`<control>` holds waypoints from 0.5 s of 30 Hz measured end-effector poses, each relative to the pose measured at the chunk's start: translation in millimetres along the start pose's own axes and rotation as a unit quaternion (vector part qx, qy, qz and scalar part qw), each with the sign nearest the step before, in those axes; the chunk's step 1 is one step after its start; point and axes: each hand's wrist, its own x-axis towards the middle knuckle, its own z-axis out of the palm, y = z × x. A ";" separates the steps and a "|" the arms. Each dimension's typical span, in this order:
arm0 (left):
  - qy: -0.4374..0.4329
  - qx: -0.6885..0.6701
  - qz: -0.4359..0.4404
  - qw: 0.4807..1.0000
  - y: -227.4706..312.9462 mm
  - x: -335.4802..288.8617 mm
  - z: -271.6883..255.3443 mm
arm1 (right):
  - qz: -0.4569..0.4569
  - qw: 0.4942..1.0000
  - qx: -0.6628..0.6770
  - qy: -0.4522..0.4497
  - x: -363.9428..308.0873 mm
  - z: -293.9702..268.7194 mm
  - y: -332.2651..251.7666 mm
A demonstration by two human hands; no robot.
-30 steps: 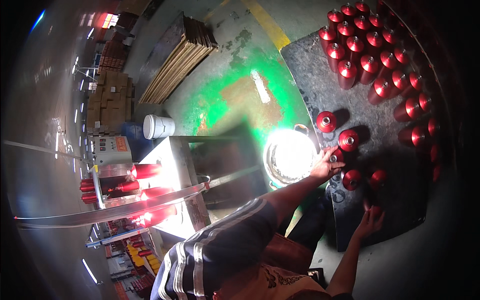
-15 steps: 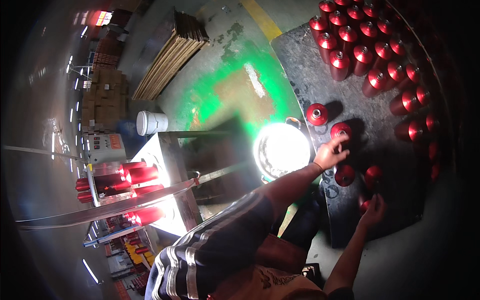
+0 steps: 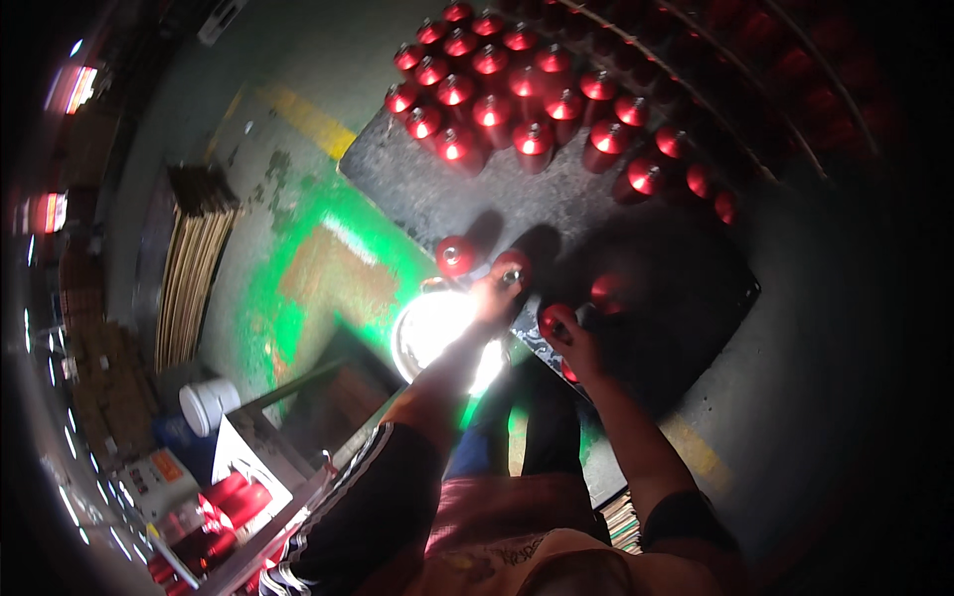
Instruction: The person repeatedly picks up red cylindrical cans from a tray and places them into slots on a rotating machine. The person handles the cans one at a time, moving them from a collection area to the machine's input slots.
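My left hand (image 3: pixel 491 296) is closed round the top of a red metal bottle (image 3: pixel 513 262) with a silvery neck, at the edge of a dark board. My right hand (image 3: pixel 574 343) grips a second red bottle (image 3: pixel 554 317) by its top, just nearer and to the right. Another red bottle (image 3: pixel 455 255) stands to the left of my left hand, apart from it. Beyond my right hand is a further red bottle (image 3: pixel 605 293) in shadow. Part of one more red bottle (image 3: pixel 568 370) shows below my right wrist. Motion smears the fingers somewhat.
Several red bottles (image 3: pixel 491 111) stand in rows on the far part of the dark board (image 3: pixel 397 164). A brightly glaring round container (image 3: pixel 402 343) sits beside its left edge. Farther left are a white bucket (image 3: pixel 209 405), stacked cardboard sheets (image 3: pixel 194 283) and a bench with red bottles (image 3: pixel 234 502).
The whole view has turned and shifted. My left hand has closed on the bottle it was reaching over. My right hand has moved from the nearest bottle to one closer to my left hand.
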 end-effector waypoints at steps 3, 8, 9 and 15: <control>-0.034 0.010 -0.034 0.999 9.0 -24.6 -9.2 | -0.012 0.999 -0.001 0.053 1.6 7.8 -9.7; -0.065 -0.052 0.113 0.990 59.5 -114.5 -72.4 | -0.072 0.990 0.079 0.090 -87.1 -16.1 -39.9; -0.070 0.002 0.139 0.988 69.4 -133.7 -87.6 | -0.058 0.992 0.065 0.092 -116.7 -24.5 -51.6; -0.069 -0.143 0.078 0.984 92.2 -261.0 -159.1 | -0.035 0.993 0.035 0.105 -250.9 -48.8 -129.9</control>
